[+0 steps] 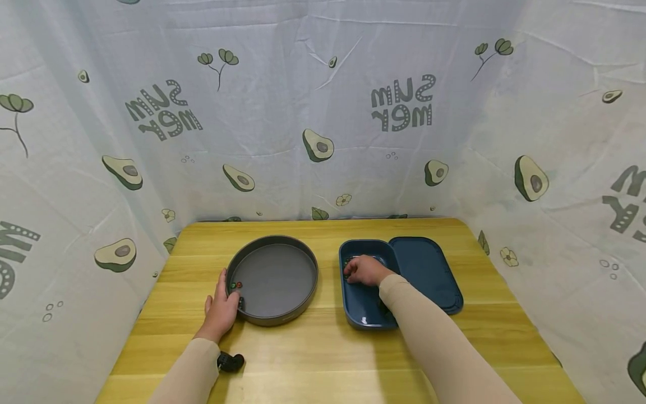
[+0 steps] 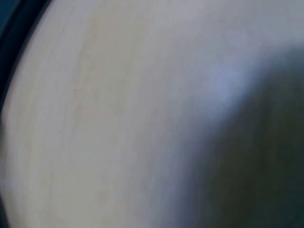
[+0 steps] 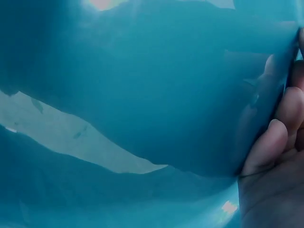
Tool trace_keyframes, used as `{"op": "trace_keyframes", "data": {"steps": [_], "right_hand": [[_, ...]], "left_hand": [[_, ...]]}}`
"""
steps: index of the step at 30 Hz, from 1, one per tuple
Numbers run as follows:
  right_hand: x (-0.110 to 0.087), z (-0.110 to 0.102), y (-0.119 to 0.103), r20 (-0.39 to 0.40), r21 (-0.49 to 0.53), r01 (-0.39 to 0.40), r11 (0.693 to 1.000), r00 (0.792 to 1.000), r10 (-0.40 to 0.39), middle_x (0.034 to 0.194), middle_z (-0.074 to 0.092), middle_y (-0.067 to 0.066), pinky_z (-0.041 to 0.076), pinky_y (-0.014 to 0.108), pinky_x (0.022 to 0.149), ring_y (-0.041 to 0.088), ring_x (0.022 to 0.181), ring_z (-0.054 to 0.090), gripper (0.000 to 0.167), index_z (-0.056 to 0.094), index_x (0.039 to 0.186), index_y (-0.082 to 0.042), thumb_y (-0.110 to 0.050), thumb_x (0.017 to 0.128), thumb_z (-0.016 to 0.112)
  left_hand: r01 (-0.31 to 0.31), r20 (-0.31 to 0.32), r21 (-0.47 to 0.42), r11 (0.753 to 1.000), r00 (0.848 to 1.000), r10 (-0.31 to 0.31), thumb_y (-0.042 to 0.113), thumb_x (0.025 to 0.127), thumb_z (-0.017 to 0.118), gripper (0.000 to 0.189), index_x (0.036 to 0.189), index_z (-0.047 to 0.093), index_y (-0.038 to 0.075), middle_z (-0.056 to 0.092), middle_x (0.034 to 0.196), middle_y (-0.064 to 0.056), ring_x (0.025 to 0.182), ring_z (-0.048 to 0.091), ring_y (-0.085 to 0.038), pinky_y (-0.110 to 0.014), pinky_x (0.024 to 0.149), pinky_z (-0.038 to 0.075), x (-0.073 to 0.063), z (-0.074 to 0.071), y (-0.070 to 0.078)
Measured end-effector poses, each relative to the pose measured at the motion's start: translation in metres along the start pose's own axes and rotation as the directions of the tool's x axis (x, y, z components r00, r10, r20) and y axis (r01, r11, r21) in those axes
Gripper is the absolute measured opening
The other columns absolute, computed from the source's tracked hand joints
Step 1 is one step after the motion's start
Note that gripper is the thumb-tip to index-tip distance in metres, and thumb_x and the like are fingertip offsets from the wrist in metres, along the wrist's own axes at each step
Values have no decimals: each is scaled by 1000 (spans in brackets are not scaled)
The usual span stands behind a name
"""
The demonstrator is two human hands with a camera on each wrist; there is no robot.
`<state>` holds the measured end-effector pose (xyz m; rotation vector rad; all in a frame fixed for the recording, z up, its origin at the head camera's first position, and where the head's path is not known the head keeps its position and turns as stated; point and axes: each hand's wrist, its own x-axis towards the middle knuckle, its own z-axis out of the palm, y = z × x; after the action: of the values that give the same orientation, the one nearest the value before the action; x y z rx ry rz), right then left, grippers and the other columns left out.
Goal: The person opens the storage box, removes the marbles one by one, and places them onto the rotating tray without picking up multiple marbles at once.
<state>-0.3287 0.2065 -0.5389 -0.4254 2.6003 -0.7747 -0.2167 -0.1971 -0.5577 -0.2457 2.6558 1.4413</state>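
My left hand (image 1: 222, 310) holds the left rim of a round grey pan (image 1: 276, 278), thumb over the rim and fingers along the outer wall. Inside the pan, close to the thumb, lie a small green piece (image 1: 233, 285) and a small red piece (image 1: 239, 285). My right hand (image 1: 367, 270) reaches down into a deep blue rectangular container (image 1: 360, 306), its fingers bent at the left wall. Tiny green and reddish bits show around those fingertips. In the right wrist view the thumb (image 3: 267, 148) and bent fingers are beside the glossy blue wall; I cannot tell whether they pinch a bit.
A flat dark blue lid (image 1: 429, 272) lies against the container's right side on the wooden table (image 1: 303, 359). A black device (image 1: 231, 362) is at the left wrist. Behind and at both sides hangs a white curtain (image 1: 282, 112) with avocado prints. The left wrist view is mostly blurred.
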Motion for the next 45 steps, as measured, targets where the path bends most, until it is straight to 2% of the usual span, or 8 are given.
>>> {"op": "trace_keyframes", "data": {"steps": [4, 10, 17, 28, 36, 45], "right_hand": [[0, 0, 1, 0, 25, -7, 1000, 1000, 7, 89, 76, 0, 53, 27, 74, 12, 78, 61, 13, 80, 103, -9, -9, 90, 81], [-1, -3, 2, 22, 35, 26, 999, 999, -26, 87, 75, 0, 53, 28, 71, 13, 76, 61, 12, 80, 101, -8, -11, 90, 81], [2, 3, 4, 3, 45, -29, 999, 1000, 29, 92, 76, 0, 52, 27, 74, 13, 79, 60, 12, 79, 102, -9, -11, 91, 80], [0, 3, 2, -3, 45, -46, 998, 999, 47, 95, 76, 0, 52, 27, 76, 13, 81, 59, 14, 79, 105, -9, -12, 92, 80], [0, 2, 2, -4, 68, -28, 997, 1000, 29, 98, 77, 1, 52, 27, 76, 13, 83, 60, 12, 79, 102, -9, -12, 91, 80], [1, -5, 5, 27, 61, -18, 998, 999, 16, 97, 78, 0, 55, 31, 79, 13, 85, 65, 16, 80, 107, -11, -16, 92, 80]], "left_hand": [[-6, -3, -1, 1000, 1000, 6, 24, 111, 34, 74, 171, -9, 16, 5, 177, -21, 162, 11, -46, -66, 127, -17, 0, 0, 0], [-12, -7, 3, 1000, 1000, 12, 23, 111, 34, 74, 171, -8, 14, 5, 177, -21, 162, 12, -46, -66, 127, -17, 0, 0, 0], [-7, -4, -1, 1000, 1000, 7, 24, 111, 34, 74, 171, -9, 15, 5, 177, -21, 162, 11, -46, -65, 127, -17, 0, 0, 0], [-7, -9, 4, 1000, 1000, 7, 24, 111, 34, 73, 171, -8, 15, 5, 177, -21, 162, 11, -46, -65, 127, -17, 1, 0, -1], [3, 4, -11, 1000, 1000, -3, 25, 111, 34, 74, 171, -9, 17, 4, 177, -21, 162, 9, -48, -64, 127, -18, 0, -1, -1], [1, 1, -11, 1000, 1000, -1, 25, 111, 35, 75, 171, -9, 18, 4, 177, -21, 162, 11, -47, -64, 127, -18, 1, -1, -2]]}}
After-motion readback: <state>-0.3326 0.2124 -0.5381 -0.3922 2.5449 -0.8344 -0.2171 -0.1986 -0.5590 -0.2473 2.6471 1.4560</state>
